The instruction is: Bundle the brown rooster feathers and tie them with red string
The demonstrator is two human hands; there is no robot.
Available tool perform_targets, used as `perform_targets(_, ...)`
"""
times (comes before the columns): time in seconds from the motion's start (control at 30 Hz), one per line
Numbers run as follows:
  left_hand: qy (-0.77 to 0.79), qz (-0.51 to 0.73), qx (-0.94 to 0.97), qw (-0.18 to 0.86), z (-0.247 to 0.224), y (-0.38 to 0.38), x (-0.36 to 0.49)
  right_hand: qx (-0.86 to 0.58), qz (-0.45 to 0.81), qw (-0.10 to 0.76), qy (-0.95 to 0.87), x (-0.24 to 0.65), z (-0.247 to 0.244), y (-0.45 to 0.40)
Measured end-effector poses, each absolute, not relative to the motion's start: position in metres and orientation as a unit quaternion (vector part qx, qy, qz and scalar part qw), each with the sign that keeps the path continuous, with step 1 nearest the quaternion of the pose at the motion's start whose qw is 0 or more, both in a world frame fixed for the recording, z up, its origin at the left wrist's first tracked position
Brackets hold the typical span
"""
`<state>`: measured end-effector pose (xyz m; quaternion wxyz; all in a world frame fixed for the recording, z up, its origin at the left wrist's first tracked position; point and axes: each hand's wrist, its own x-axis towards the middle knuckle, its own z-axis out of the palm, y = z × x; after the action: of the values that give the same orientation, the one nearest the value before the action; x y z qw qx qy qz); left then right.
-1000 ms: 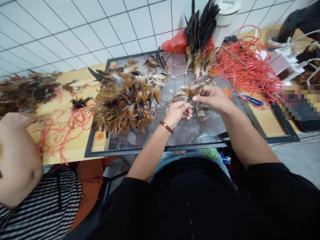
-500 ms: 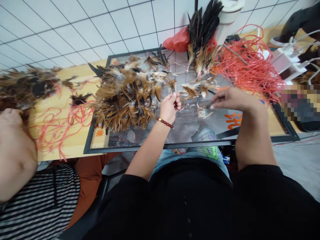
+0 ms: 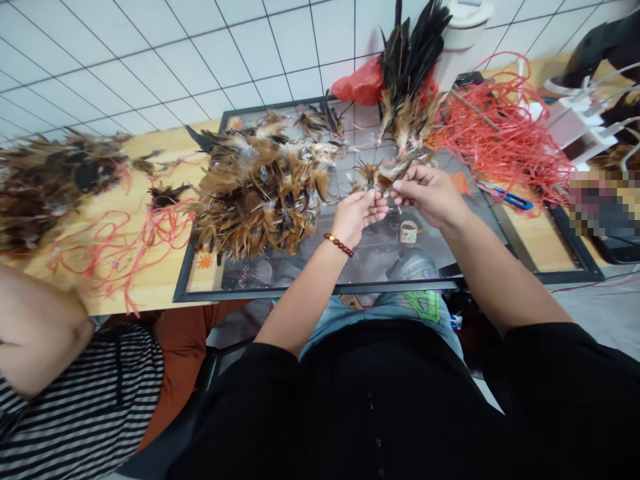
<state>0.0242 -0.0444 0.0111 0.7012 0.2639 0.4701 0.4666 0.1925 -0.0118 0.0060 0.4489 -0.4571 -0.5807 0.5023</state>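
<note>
My left hand (image 3: 357, 215), with a beaded bracelet at its wrist, pinches the quill ends of a small bunch of brown feathers (image 3: 369, 173). Close beside it my right hand (image 3: 433, 193) has thumb and forefinger pressed together at more brown feathers (image 3: 390, 179); how many it grips is hard to make out. The two hands almost meet over a glass panel (image 3: 320, 263) with a dark frame. To the left on the glass lies a big heap of brown feathers (image 3: 260, 200). Behind the right hand, tied brown and black feather bunches (image 3: 413, 60) lean near the wall.
Red plastic string (image 3: 505, 133) lies tangled at the right, with a blue utility knife (image 3: 515, 198) in front of it. A small tape roll (image 3: 409, 231) sits below my hands. At the left is a co-worker's arm (image 3: 40, 327), near more feathers (image 3: 55, 180) and loose pink string (image 3: 120, 247).
My right hand has moved left, up to my left hand, and its fingers have closed at the feathers. The tape roll and the knife now show more fully. The co-worker's arm has shifted.
</note>
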Motion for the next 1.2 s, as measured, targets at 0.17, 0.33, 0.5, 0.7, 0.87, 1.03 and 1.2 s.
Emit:
perform_targets(0.17, 0.468, 0.444, 0.278, 0.712, 0.009, -0.043, 0.022, -0.440, 0.457, 0.466, -0.616, 0.183, -0.006, -0.009)
perform_targets(0.33, 0.451, 0.407, 0.327, 0.724, 0.009, -0.044, 0.019, -0.426, 0.452, 0.457, -0.636, 0.181, -0.005, -0.009)
perform_targets(0.5, 0.435, 0.426, 0.317, 0.727, 0.014, -0.043, 0.016, -0.479, 0.389, 0.522, -0.589, 0.200, -0.009, 0.002)
perform_targets(0.7, 0.462, 0.516, 0.242, 0.679, 0.013, -0.035, 0.010, -0.559, 0.193, 0.403, -0.698, 0.227, -0.032, 0.016)
perform_targets(0.87, 0.453, 0.559, 0.220, 0.658, 0.008, -0.030, 0.007, -0.543, 0.084, 0.360, -0.754, 0.210, -0.043, 0.029)
perform_targets(1.03, 0.434, 0.581, 0.193, 0.661, 0.007, -0.028, 0.006, -0.553, 0.011, 0.316, -0.771, 0.198, -0.039, 0.031)
perform_targets(1.2, 0.414, 0.606, 0.160, 0.660, 0.008, -0.028, 0.005, -0.558, -0.010, 0.320, -0.765, 0.226, -0.033, 0.016)
